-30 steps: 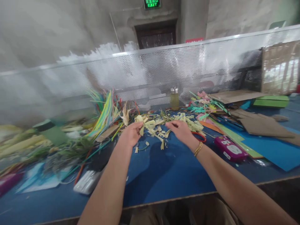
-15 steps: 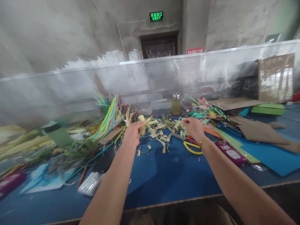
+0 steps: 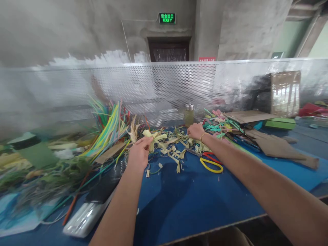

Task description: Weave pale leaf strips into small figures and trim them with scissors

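My left hand [image 3: 139,152] is closed in a pinch on a folded pale-yellow leaf strip [image 3: 153,136], held just above the blue table [image 3: 184,201]. My right hand [image 3: 196,131], with a gold bracelet at the wrist, reaches far forward with curled fingers into the pile of pale-yellow leaf scraps [image 3: 176,143]; what its fingers hold, if anything, is hidden. Scissors with yellow and red handles [image 3: 210,163] lie on the table just under my right forearm.
A bundle of coloured strips [image 3: 110,126] fans up at left, above green foliage [image 3: 51,174]. A small glass bottle [image 3: 189,115] stands at the perforated metal screen [image 3: 164,89]. Brown cardboard pieces [image 3: 276,145] and coloured paper lie right; a clear case [image 3: 84,217] lies near left.
My right hand has moved away from the left, further forward and right into the scrap pile. The scissors came into view as it left. The left hand keeps its strip.
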Tool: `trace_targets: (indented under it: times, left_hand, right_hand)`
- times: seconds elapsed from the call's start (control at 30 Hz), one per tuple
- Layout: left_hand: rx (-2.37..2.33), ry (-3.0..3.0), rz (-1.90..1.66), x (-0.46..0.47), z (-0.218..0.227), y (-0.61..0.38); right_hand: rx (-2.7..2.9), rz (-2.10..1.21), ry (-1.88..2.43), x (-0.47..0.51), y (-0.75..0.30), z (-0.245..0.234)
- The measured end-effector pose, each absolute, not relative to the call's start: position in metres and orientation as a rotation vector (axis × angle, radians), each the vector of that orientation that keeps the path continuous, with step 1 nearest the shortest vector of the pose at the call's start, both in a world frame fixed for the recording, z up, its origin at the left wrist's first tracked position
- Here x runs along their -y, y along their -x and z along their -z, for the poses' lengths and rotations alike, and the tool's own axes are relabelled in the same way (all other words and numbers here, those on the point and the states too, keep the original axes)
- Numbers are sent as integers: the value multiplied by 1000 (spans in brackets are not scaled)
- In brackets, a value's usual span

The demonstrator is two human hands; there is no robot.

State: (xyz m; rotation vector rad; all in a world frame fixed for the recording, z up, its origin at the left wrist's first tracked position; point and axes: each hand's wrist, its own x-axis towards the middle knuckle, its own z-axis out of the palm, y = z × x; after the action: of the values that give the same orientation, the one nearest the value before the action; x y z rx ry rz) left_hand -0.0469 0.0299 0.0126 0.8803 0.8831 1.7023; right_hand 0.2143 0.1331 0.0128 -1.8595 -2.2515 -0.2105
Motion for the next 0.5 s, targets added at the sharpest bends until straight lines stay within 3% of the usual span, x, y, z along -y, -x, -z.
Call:
trace_targets:
  times: [0.23, 0.5]
  left_hand:
    - [-843, -900, -1666, -28, -15, 48]
    - [-713, -937, -1502, -14, -21, 43]
  right_hand:
    - [2078, 5, 1773, -135, -215, -14]
    - [1908, -393, 1510, -127, -233, -79]
